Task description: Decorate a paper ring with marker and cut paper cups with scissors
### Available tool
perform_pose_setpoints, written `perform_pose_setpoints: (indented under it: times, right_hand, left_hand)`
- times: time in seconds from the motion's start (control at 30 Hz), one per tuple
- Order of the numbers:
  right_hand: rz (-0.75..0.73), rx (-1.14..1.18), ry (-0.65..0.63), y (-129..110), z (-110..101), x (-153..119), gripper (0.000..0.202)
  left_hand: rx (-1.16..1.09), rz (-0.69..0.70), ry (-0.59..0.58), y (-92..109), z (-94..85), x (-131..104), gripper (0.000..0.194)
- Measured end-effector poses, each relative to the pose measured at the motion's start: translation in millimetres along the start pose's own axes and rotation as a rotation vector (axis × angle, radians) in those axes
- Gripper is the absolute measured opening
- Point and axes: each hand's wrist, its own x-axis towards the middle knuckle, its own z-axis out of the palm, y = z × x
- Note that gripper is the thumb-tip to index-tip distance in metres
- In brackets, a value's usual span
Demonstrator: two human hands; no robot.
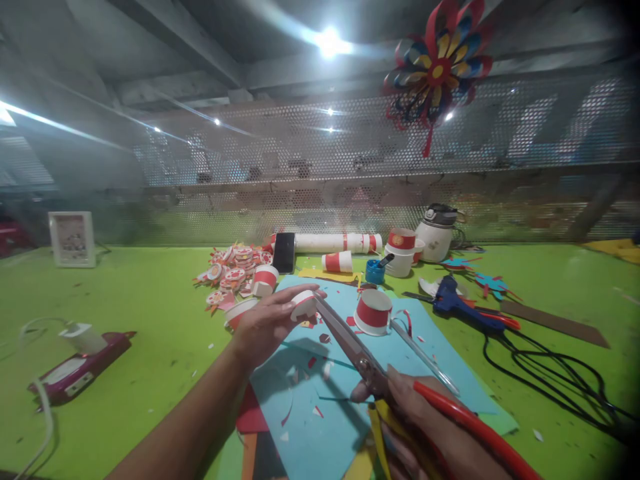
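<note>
My left hand (260, 328) pinches a small white paper cup piece (303, 305) with a trace of red at its edge. My right hand (425, 420) is wrapped round the handles of a large pair of scissors (347, 337), one handle red and one yellow. The blades point up and left, and their tips meet the right edge of the cup piece; whether they bite into it I cannot tell. Below lies light blue paper (320, 427) strewn with red and white scraps. A red-and-white cup section (374, 312) stands on it, right of the blades.
A pile of cut paper shapes (235, 270) and a black phone (284, 253) lie behind my left hand. A blue glue gun (465, 307) with its black cord (555, 373) is at the right. A power strip (83, 370) sits far left; a white jar (435, 237) stands behind.
</note>
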Motion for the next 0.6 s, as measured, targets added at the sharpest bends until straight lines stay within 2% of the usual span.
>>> perform_pose_setpoints:
  times: [0.17, 0.33, 0.5, 0.6]
  right_hand:
    - [0.034, 0.048, -0.029, -3.2, 4.4, -1.4, 0.065]
    - [0.042, 0.059, 0.014, -19.0, 11.9, -10.3, 0.057]
    - [0.010, -0.131, 0.016, -23.8, 8.1, -10.9, 0.064]
    - [-0.045, -0.198, 0.032, -24.3, 8.0, -10.4, 0.059]
  left_hand:
    - [0.003, -0.011, 0.004, -0.2, -1.0, -0.1, 0.039]
    - [0.013, -0.027, 0.018, 0.5, -0.1, -0.1, 0.041]
    - [0.044, -0.042, 0.019, 3.3, 1.5, -0.5, 0.039]
    - [0.048, -0.045, 0.030, 4.3, 0.8, -1.0, 0.038]
